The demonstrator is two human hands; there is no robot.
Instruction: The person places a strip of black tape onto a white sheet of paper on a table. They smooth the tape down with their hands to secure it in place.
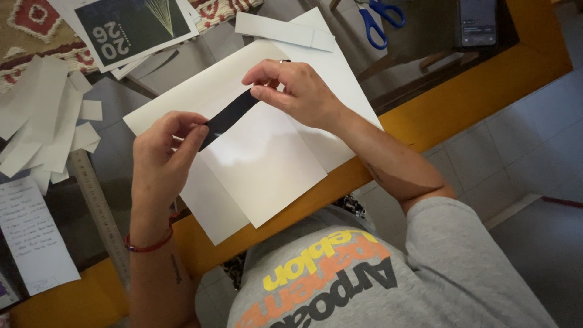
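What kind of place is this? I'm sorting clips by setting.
Probably a home craft table: a glass-topped table with an orange frame over tiled floor, holding cut white paper strips, blue-handled scissors and a metal ruler.

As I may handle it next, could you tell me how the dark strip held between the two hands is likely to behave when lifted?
The dark strip looks thin like paper, so probably light and floppy. Pinched at one end by the left hand and at the other by the right hand, it spans straight; from one end it would likely droop. It may crease easily.
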